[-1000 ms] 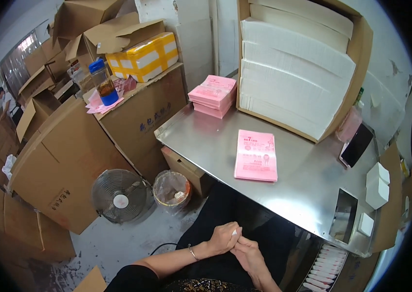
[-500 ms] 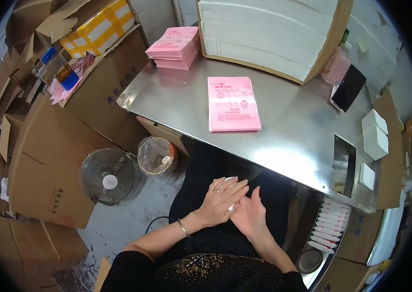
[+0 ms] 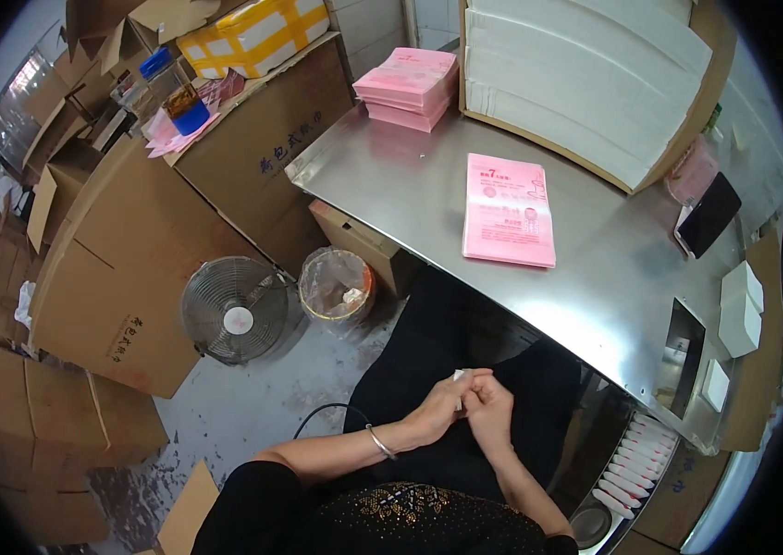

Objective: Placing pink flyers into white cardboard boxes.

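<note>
My left hand (image 3: pixel 437 410) and my right hand (image 3: pixel 491 407) meet over my dark lap, fingers curled together. Between them shows a small crumpled white piece (image 3: pixel 459 377), which looks like tissue; most of it is hidden by the fingers. Both hands are closed on it. A bracelet circles my left wrist. On the metal table beyond lies a flat stack of pink printed leaflets (image 3: pixel 509 211), apart from both hands.
The metal table (image 3: pixel 391 199) carries a taller pink leaflet pile (image 3: pixel 407 85), a carton of white sheets (image 3: pixel 585 88) and a phone (image 3: pixel 709 217). A lined waste bin (image 3: pixel 337 289) and fan (image 3: pixel 238 319) stand left; an open drawer of white packets (image 3: pixel 634 462) is right.
My hands have gone from lying flat, palm on palm, to curled together around the white piece. The view has turned left, so the table appears further right.
</note>
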A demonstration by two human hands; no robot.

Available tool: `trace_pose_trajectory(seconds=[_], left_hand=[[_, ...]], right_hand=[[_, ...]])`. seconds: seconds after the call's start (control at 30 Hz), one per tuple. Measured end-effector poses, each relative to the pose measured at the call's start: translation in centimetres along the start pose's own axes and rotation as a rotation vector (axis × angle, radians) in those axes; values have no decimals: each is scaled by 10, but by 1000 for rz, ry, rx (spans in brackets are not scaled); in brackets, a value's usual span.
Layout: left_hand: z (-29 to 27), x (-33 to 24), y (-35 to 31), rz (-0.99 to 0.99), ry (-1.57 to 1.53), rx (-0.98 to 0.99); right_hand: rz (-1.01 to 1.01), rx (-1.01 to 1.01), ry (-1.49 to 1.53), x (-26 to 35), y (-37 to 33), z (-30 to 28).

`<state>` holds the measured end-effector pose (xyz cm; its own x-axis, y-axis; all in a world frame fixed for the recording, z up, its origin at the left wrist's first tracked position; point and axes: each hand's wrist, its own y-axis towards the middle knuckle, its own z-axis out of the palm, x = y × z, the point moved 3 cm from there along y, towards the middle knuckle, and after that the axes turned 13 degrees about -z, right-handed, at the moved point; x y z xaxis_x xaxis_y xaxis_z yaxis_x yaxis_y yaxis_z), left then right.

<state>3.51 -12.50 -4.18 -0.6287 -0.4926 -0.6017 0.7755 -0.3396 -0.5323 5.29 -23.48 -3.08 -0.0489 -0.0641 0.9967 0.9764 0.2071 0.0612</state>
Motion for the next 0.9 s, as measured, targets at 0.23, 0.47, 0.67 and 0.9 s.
trace_pose_trajectory(seconds=[0.23,0.47,0.67,0.9], left_hand=[[15,-18,-6,770,875,-608],[-38,-60,0,943,1106,-309],[-151,-93,52,875,804,-991],[-361,-124,67,729,1408,-1545]], right_hand=[[-278,113,-473,28,12,12],[304,236,569,24,19,18],[306,-8,150,12,25,-14],[54,114,-722,-3,4,-70]])
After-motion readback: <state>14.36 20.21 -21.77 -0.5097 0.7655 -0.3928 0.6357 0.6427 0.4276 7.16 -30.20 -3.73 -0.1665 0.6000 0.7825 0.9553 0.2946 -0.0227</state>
